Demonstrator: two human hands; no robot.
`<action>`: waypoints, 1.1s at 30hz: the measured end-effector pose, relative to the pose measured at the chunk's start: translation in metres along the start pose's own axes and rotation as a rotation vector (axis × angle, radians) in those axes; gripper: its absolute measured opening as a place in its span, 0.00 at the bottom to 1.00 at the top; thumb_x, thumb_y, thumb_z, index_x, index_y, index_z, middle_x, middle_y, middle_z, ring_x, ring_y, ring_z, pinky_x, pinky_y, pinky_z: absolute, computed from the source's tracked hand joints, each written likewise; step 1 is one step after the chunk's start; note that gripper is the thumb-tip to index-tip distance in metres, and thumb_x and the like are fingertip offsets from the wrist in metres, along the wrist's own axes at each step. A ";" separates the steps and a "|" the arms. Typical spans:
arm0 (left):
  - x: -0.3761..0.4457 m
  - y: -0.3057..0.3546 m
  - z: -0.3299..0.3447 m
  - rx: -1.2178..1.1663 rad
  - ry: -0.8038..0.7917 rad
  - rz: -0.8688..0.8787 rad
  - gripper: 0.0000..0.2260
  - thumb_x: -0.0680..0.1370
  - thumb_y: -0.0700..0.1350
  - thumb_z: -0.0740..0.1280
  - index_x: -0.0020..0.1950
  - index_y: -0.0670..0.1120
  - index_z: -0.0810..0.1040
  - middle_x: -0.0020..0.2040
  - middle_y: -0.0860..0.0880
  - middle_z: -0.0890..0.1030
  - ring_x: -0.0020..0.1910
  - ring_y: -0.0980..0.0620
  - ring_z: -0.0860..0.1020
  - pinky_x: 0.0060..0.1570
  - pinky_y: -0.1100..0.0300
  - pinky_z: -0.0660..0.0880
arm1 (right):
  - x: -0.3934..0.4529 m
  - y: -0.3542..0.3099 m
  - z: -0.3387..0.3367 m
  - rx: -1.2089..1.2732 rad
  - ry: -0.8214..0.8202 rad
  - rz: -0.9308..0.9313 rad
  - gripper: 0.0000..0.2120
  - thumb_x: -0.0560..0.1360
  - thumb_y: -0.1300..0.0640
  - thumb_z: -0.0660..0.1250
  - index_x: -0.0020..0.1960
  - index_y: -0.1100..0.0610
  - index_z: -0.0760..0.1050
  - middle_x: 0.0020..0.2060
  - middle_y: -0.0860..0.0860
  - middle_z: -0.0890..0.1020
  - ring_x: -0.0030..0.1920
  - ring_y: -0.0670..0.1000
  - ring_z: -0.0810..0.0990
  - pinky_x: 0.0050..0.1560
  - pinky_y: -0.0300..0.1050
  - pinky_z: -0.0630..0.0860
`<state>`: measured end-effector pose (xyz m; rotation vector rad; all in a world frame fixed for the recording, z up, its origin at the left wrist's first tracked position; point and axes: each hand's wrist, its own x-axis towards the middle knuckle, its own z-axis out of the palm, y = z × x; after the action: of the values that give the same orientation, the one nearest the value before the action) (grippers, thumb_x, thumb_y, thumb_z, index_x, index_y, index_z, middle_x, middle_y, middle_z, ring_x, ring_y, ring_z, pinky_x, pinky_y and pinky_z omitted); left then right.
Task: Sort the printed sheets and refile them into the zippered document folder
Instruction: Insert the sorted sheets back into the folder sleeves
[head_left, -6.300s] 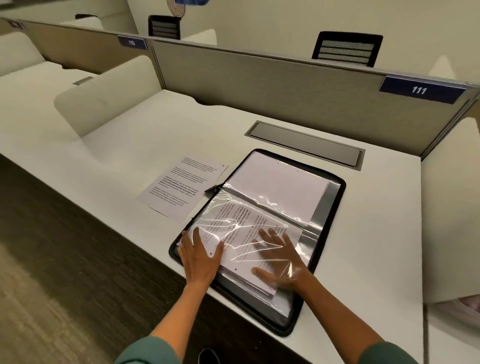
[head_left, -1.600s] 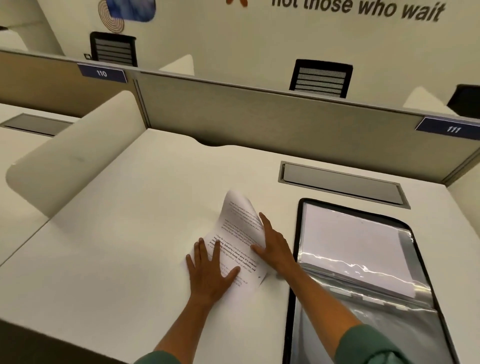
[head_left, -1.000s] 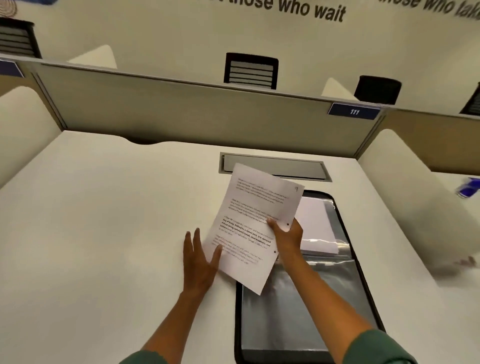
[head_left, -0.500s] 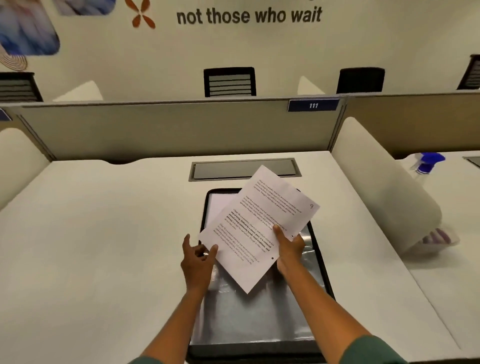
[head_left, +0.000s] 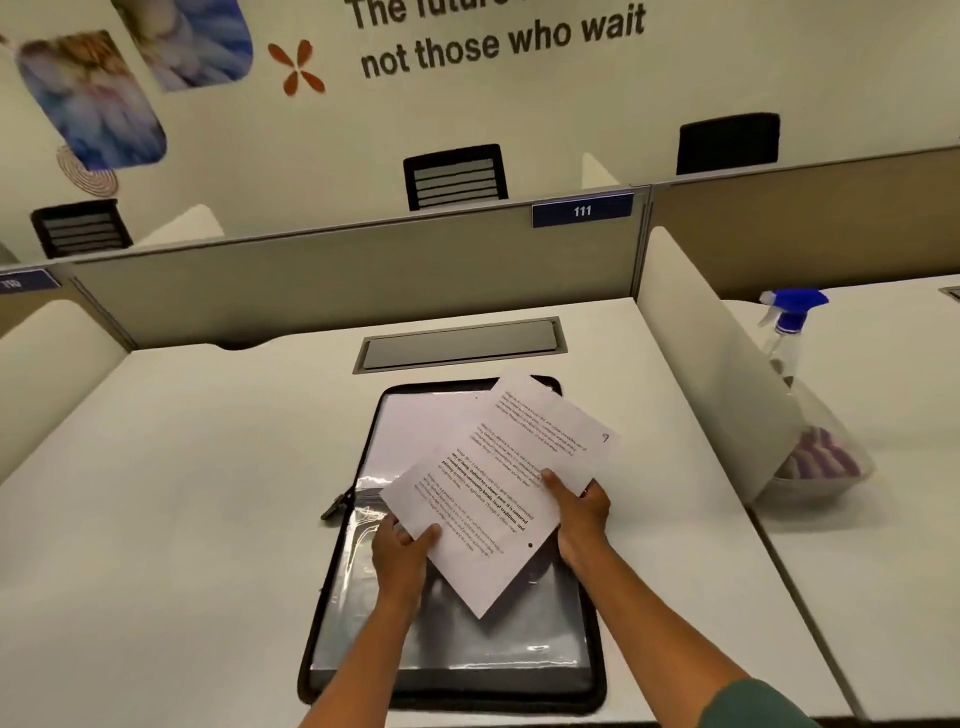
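Paper first: a printed sheet (head_left: 506, 488), tilted cornerwise, hangs above the open zippered folder (head_left: 340, 613) between my two hands. My left hand (head_left: 400, 553) pinches its lower left edge, thumb on top and fingers (head_left: 387, 525) curled underneath. My right hand (head_left: 582, 512) grips the right edge the same way, thumb lying across the print. The sheet carries several paragraphs of small type, with a few lines in bold near the middle; the words are too small to read. A handwritten mark like a 9 sits at its upper right corner, and a dark dot shows near the lower edge.

The folder lies flat on the white table (head_left: 182, 493), black-rimmed, with a blank white page (head_left: 421, 431) in its far half and a shiny clear plastic sleeve (head_left: 467, 639) in its near half. Its zipper pull (head_left: 337, 506) hangs out at the left edge.

Beyond the folder a grey cable hatch (head_left: 460, 343) is set into the table. A grey partition (head_left: 337, 280) behind it bears a blue label (head_left: 582, 210) reading "111". On the wall, large letters read "not those who wait". A spray bottle (head_left: 789, 322) with a blue nozzle stands on the next table to the right, past a white divider (head_left: 706, 364).
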<state>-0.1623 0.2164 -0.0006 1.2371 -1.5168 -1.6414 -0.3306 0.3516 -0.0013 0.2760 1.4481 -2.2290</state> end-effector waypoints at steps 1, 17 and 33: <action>-0.001 -0.001 0.001 0.030 -0.001 0.012 0.19 0.73 0.31 0.73 0.61 0.43 0.73 0.54 0.45 0.81 0.51 0.46 0.82 0.50 0.47 0.81 | 0.004 -0.006 -0.007 -0.014 -0.005 -0.008 0.17 0.70 0.67 0.75 0.58 0.60 0.79 0.53 0.57 0.84 0.49 0.54 0.85 0.48 0.49 0.83; 0.030 0.017 -0.021 0.279 -0.281 0.102 0.14 0.72 0.33 0.75 0.56 0.41 0.79 0.49 0.45 0.85 0.42 0.50 0.85 0.38 0.59 0.82 | 0.032 -0.067 -0.093 -0.566 -0.166 0.081 0.26 0.67 0.61 0.80 0.62 0.55 0.75 0.53 0.56 0.83 0.47 0.53 0.83 0.39 0.45 0.79; 0.022 -0.013 0.016 0.213 -0.329 0.070 0.16 0.73 0.43 0.76 0.57 0.43 0.75 0.47 0.43 0.84 0.43 0.45 0.85 0.36 0.48 0.83 | -0.012 -0.062 -0.141 -0.668 -0.159 -0.040 0.16 0.70 0.59 0.77 0.57 0.60 0.80 0.50 0.55 0.86 0.47 0.55 0.86 0.50 0.53 0.83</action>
<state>-0.1831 0.2056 -0.0195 1.0399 -1.9557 -1.7351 -0.3617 0.5032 -0.0061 -0.1479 2.0024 -1.6206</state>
